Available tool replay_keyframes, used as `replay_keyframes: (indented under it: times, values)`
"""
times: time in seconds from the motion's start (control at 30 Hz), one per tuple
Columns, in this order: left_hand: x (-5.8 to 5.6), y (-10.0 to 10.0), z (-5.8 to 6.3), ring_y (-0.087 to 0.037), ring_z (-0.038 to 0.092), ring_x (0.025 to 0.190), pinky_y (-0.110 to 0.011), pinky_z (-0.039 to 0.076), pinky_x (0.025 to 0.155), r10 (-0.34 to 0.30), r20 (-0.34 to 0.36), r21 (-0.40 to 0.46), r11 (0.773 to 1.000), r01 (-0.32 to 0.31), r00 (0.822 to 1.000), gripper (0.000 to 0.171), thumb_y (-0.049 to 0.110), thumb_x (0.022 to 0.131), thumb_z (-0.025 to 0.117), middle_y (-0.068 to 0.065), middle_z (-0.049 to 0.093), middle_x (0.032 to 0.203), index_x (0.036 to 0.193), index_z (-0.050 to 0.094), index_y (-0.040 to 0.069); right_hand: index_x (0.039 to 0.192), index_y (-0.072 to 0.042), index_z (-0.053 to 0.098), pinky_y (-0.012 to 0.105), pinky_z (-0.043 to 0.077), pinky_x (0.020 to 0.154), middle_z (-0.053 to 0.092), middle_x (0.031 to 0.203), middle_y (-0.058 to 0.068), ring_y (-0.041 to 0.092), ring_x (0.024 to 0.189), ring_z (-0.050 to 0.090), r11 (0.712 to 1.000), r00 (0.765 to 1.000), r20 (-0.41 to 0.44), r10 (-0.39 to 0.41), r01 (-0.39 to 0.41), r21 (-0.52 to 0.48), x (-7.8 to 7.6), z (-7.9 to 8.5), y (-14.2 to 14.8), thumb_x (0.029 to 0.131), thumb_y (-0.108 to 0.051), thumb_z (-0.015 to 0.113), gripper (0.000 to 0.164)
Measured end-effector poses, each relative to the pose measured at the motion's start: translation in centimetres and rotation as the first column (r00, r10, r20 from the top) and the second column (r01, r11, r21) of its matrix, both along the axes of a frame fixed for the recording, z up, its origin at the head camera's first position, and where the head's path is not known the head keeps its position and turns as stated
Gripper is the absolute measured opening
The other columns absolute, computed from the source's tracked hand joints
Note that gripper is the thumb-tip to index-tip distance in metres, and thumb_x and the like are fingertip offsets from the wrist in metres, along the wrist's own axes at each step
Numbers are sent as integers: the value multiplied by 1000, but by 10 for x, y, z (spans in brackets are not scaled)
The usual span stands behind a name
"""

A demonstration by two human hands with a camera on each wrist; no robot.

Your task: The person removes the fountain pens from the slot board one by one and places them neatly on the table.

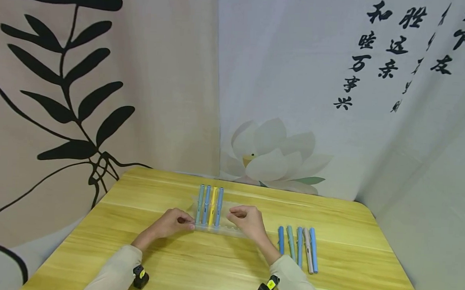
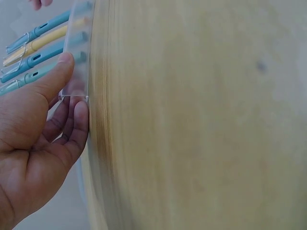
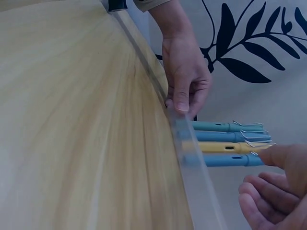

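Observation:
A clear plastic pen stand (image 1: 230,229) sits toward the back of the table. Side by side in its left part are a green pen (image 1: 200,204), a blue pen (image 1: 206,205), a yellow pen (image 1: 213,207) and another blue pen (image 1: 219,207). My left hand (image 1: 172,223) holds the stand's left end, thumb on its front strip (image 2: 79,72) and fingers curled under the corner. Over the stand's right part is my right hand (image 1: 248,221), its fingers (image 3: 266,196) loosely curled with nothing between them. In the right wrist view its thumb overlaps the pens' clip ends.
To the right, several more pens lie in a row on the wooden table (image 1: 352,254): blue ones (image 1: 314,250), a green pen (image 1: 291,243) and a pale greyish pen (image 1: 308,251). Behind the table hangs a printed curtain (image 1: 180,95).

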State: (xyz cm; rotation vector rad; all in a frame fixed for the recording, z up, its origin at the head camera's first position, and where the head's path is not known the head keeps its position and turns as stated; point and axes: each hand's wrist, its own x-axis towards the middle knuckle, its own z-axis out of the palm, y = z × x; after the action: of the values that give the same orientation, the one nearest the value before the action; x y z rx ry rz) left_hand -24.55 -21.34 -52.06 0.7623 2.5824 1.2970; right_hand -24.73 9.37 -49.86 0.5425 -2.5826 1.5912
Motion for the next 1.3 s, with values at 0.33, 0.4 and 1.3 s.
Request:
replay_keyframes:
  times: [0.33,0.4,1.3]
  values:
    - [-1,1,0,-12,63,82,-24,51,73,13,-17,-26,1000,-14,1000,14,20,98,71,0,75,97,101,79,9,107,-3,79,29,58,67,78,99,9,21,86,73,999,998,43,-42,42,2,-5,-7,-26,93,-22,77,23]
    - [-1,1,0,-13,63,81,-24,51,72,10,-11,-13,1000,-10,1000,14,20,98,71,-1,75,97,101,79,9,107,-3,79,30,58,66,78,98,9,20,86,73,999,998,49,-48,48,-2,-8,-9,-29,92,-22,78,24]
    - [-3,-1,-5,-8,59,76,-25,51,70,11,-4,-34,999,-11,1000,13,23,98,71,5,74,92,98,80,13,96,-6,80,31,57,67,77,90,5,15,80,71,996,995,42,-93,93,1,-11,-17,-40,91,-21,79,15]
